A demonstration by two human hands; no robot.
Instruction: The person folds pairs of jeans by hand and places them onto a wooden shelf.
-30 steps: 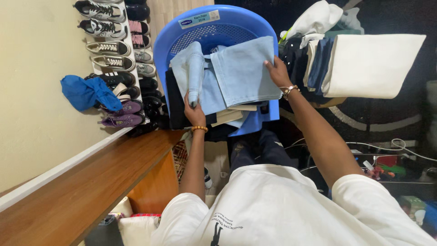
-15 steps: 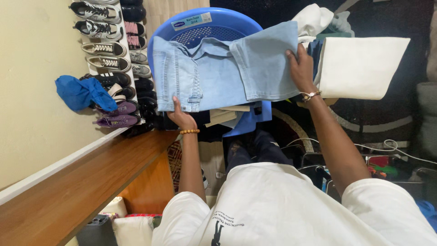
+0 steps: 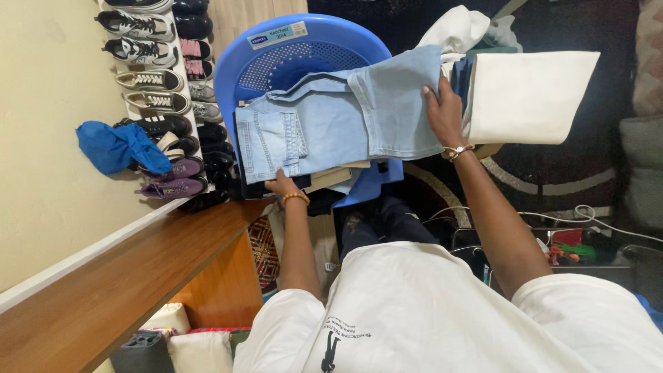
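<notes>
I hold a pair of light blue jeans (image 3: pixel 331 124) spread over a blue plastic chair (image 3: pixel 290 48). My left hand (image 3: pixel 284 185) grips the waistband end at the near edge, a bead bracelet on its wrist. My right hand (image 3: pixel 443 114) grips the folded leg end on the right, a bracelet on that wrist too. Under the jeans lie more folded clothes (image 3: pixel 331 181), dark and cream, on the chair seat.
A rack of several shoes (image 3: pixel 162 103) stands against the cream wall at left, with a blue cloth (image 3: pixel 114 146) on it. A stack of folded clothes with a white piece (image 3: pixel 532 97) on top lies at right. A wooden ledge (image 3: pixel 138 276) runs below left. Cables (image 3: pixel 587 217) lie at right.
The jeans went from folded on the chair to lifted and spread wide. Now they sit lower, the waistband end drawn in, my left hand nearer to me.
</notes>
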